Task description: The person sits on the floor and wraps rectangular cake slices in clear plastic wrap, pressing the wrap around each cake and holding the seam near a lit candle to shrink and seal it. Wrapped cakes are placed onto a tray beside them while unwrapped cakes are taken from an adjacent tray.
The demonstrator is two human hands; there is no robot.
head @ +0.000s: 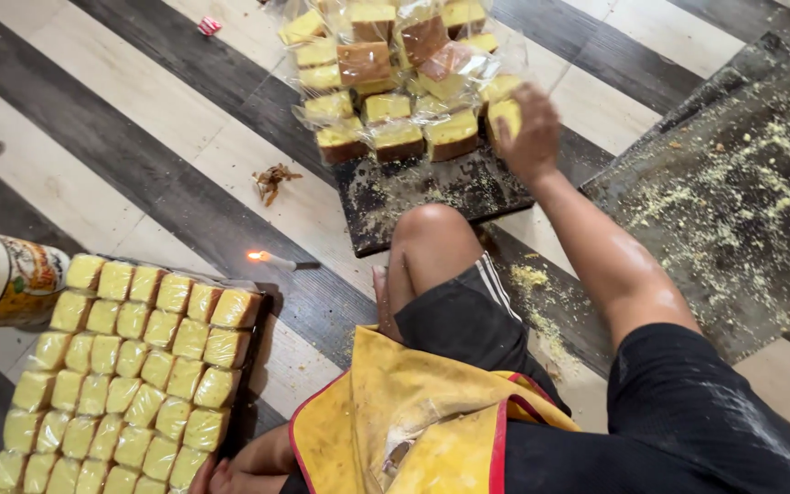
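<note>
My right hand (530, 128) reaches forward and closes on a yellow cake slice in clear wrap (503, 114) at the right edge of a pile of wrapped cake slices (386, 82). The pile sits on a dark crumb-covered board (413, 197) just beyond my knee. My left hand (230, 471) rests low at the frame's bottom edge, beside a tray of neatly rowed wrapped yellow cakes (134, 366). The frame edge cuts off its fingers, so I cannot see whether it holds anything.
A small lit candle (262, 259) lies on the striped floor between the tray and my knee. A printed tin (6, 274) stands at the left edge. A second dark board strewn with crumbs (742, 192) lies at right. A yellow apron (413, 421) covers my lap.
</note>
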